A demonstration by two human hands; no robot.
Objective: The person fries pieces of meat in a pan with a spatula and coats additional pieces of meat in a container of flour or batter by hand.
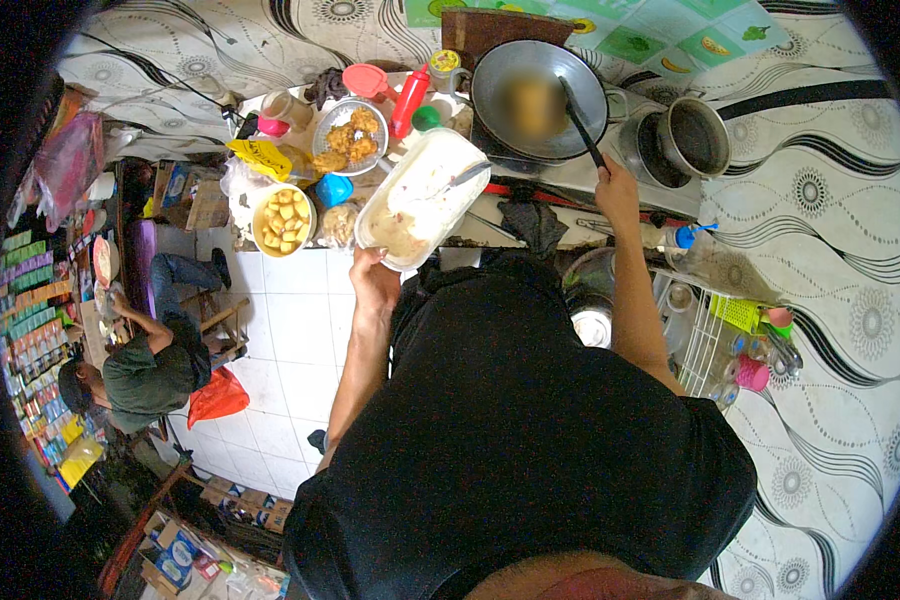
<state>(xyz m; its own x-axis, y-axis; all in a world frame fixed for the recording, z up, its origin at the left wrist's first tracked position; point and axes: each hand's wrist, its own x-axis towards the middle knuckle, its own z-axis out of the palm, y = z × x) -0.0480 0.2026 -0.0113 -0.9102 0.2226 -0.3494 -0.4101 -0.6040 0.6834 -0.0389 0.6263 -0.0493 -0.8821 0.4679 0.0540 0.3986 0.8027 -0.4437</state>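
My left hand (376, 279) grips the near end of a white plastic tub (441, 169), tilted over the counter, with pale batter inside and a spoon (469, 174) resting in it. My right hand (616, 187) is closed on the black handle of a spatula (583, 127), whose end reaches into a large metal wok (487, 94). The middle of the wok is blurred; something yellow-brown is there. Left of the tub, a metal strainer (379, 120) holds browned fried pieces (340, 138). A round tub (311, 225) of yellow cubes (285, 217) stands at the counter's left.
A red squeeze bottle (409, 103) and a blue cup-like item (334, 190) stand near the strainer. Metal pots (694, 139) are right of the wok. A dark cloth (534, 225) hangs at the counter edge. A white wire rack (701, 345) is at right. Another person (146, 375) sits far left.
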